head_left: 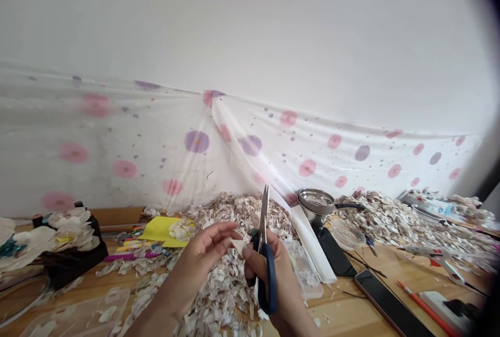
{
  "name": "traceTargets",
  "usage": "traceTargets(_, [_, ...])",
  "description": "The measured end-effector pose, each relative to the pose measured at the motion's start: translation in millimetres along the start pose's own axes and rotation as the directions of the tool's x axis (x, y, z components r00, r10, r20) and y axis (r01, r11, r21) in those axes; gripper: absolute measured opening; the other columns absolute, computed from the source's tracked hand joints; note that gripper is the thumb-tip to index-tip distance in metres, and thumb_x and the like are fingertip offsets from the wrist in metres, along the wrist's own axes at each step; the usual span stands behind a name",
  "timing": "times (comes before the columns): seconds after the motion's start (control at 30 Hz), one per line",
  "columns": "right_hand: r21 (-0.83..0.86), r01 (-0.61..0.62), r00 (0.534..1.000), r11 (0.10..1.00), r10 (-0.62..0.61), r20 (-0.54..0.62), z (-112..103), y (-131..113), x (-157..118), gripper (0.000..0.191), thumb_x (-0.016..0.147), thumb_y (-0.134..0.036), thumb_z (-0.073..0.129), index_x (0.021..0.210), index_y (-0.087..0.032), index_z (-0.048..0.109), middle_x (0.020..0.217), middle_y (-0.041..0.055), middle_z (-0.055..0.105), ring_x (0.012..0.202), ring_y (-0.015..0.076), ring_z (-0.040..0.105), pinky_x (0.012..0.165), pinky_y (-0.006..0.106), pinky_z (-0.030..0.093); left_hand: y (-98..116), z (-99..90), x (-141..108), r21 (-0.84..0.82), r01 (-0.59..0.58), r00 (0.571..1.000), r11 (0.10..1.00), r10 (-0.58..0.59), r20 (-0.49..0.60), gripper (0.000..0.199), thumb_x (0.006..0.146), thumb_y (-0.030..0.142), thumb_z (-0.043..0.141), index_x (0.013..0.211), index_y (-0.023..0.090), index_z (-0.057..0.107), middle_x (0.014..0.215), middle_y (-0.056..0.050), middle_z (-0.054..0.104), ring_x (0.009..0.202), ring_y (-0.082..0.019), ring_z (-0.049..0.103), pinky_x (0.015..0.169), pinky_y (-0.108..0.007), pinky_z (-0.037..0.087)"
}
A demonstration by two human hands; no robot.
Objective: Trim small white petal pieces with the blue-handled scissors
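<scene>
Blue-handled scissors (269, 285) stand upright in the right hand (279, 279), the fingers closed around the handles and the steel blades lying nearly together, tips pointing up. Just beside the blades, the left hand (205, 259) pinches a small pale flake (237, 245) between thumb and fingers.

Under both hands spreads a heap of pale, brown-marked flakes (222, 287), rising behind them toward the wall. On the wooden tabletop (375, 274) to the right lie a black smartphone (390, 303), an orange pencil (425, 308), and a clear plastic box (304, 274) beside a long white strip (312, 243). To the left are a clear plastic tray (78, 313), a pink marker (133, 256), and yellow paper (164, 228). White petal flowers (72, 233) sit on a black holder (66, 264) at the far left.

Farther back stand a steel saucepan (316, 207) and a clear round lid (347, 235), with a second heap of flakes (394, 222) to their right. Behind everything, a plastic sheet printed with pink and purple flowers (195, 141) hangs against a white wall (250, 19).
</scene>
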State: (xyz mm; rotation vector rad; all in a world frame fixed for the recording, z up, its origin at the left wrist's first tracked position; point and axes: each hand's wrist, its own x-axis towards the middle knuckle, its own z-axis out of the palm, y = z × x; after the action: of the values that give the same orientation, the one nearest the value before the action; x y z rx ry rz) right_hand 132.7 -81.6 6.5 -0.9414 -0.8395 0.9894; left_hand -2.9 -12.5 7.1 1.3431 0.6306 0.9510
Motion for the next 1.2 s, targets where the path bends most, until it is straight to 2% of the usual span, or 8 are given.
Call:
traceTargets(0.23, [0.263, -0.145, 0.979, 0.954, 0.100, 0.175, -2.2, 10.5, -3.6, 0.028, 0.071, -0.033, 0.079, 0.083, -0.016, 0.060, 0.051, -0.0056, 0.056, 0.044, 0.0079, 0.044, 0.047, 0.021, 0.035, 1.2, 5.1, -1.5, -0.056, -0.015, 0.997, 0.998, 0.019, 0.075, 0.032, 0.070, 0.043, 0.079, 0.095, 0.024, 0.075, 0.096, -0.005, 0.071, 0.088, -0.023, 0.064, 0.079, -0.032, 0.051])
traceTargets(0.47, [0.342, -0.195, 0.973, 0.919, 0.136, 0.187, -0.6, 11.5, -3.1, 0.028, 0.067, -0.028, 0.083, 0.076, -0.015, 0.061, 0.059, -0.0050, 0.056, 0.045, 0.0055, 0.044, 0.048, 0.019, 0.037, 3.5, 8.5, -0.9, -0.128, -0.043, 0.987, 0.991, 0.062, 0.146, 0.025, 0.070, 0.043, 0.079, 0.078, 0.020, 0.073, 0.091, -0.003, 0.058, 0.066, -0.018, 0.063, 0.056, -0.031, 0.055])
traceTargets(0.6, [0.377, -0.220, 0.970, 0.900, 0.160, 0.184, -0.3, 10.6, -3.7, 0.029, 0.065, -0.027, 0.084, 0.077, -0.015, 0.061, 0.064, -0.0040, 0.059, 0.047, 0.0048, 0.043, 0.049, 0.019, 0.038, 6.8, 11.8, -5.1, -0.171, -0.006, 0.983, 0.985, 0.037, 0.182, 0.026, 0.074, 0.040, 0.076, 0.092, 0.022, 0.072, 0.093, -0.003, 0.059, 0.060, -0.019, 0.066, 0.056, -0.035, 0.056])
traceTargets(0.7, [0.368, -0.238, 0.963, 0.899, 0.168, 0.212, 1.2, 11.0, -4.1, 0.028, 0.067, -0.029, 0.083, 0.076, -0.015, 0.061, 0.063, -0.0045, 0.057, 0.047, 0.0046, 0.043, 0.049, 0.018, 0.038, 8.6, 12.5, -7.3, -0.194, -0.006, 0.971, 0.981, 0.052, 0.234, 0.020, 0.076, 0.038, 0.075, 0.082, 0.019, 0.071, 0.088, -0.002, 0.055, 0.059, -0.019, 0.066, 0.055, -0.035, 0.055])
traceTargets(0.8, [0.247, -0.174, 0.973, 0.953, 0.128, 0.192, 1.5, 12.2, -1.4, 0.032, 0.070, -0.039, 0.080, 0.076, -0.015, 0.059, 0.065, -0.0026, 0.059, 0.045, 0.0047, 0.041, 0.046, 0.019, 0.035, 7.5, 9.5, -6.5, -0.164, -0.031, 0.977, 0.986, 0.064, 0.205, 0.020, 0.078, 0.038, 0.073, 0.075, 0.018, 0.070, 0.079, 0.000, 0.055, 0.062, -0.016, 0.062, 0.062, -0.031, 0.052])
traceTargets(0.97, [-0.173, 0.060, 0.991, 0.983, -0.038, 0.128, -6.4, 9.5, 5.7, 0.042, 0.071, -0.050, 0.074, 0.091, -0.016, 0.058, 0.055, -0.0052, 0.054, 0.043, 0.0071, 0.034, 0.042, 0.020, 0.025, 6.1, 2.3, -2.3, -0.060, -0.066, 0.996, 0.996, 0.062, -0.063, 0.024, 0.074, 0.041, 0.076, 0.080, 0.018, 0.070, 0.076, -0.001, 0.062, 0.077, -0.016, 0.054, 0.072, -0.025, 0.043])
traceTargets(1.1, [-0.530, 0.211, 0.977, 0.821, -0.175, 0.119, -13.2, 4.2, 3.8, 0.022, 0.070, -0.029, 0.072, 0.079, -0.018, 0.056, 0.059, -0.0075, 0.043, 0.056, 0.0110, 0.039, 0.052, 0.022, 0.028, 11.2, -0.9, 0.2, 0.004, -0.109, 0.979, 0.994, 0.108, -0.175, 0.025, 0.072, 0.041, 0.076, 0.078, 0.018, 0.068, 0.071, 0.001, 0.059, 0.073, -0.017, 0.052, 0.070, -0.026, 0.041])
traceTargets(1.2, [-0.694, 0.236, 0.972, 0.681, -0.152, 0.182, -13.0, 0.6, -1.1, 0.022, 0.069, -0.027, 0.071, 0.074, -0.020, 0.050, 0.059, -0.0077, 0.041, 0.057, 0.0119, 0.037, 0.052, 0.024, 0.026, 14.4, -3.2, 0.7, 0.044, -0.138, 0.963, 0.989, 0.145, -0.229, 0.023, 0.071, 0.039, 0.074, 0.076, 0.018, 0.067, 0.069, 0.001, 0.058, 0.072, -0.017, 0.051, 0.069, -0.026, 0.040])
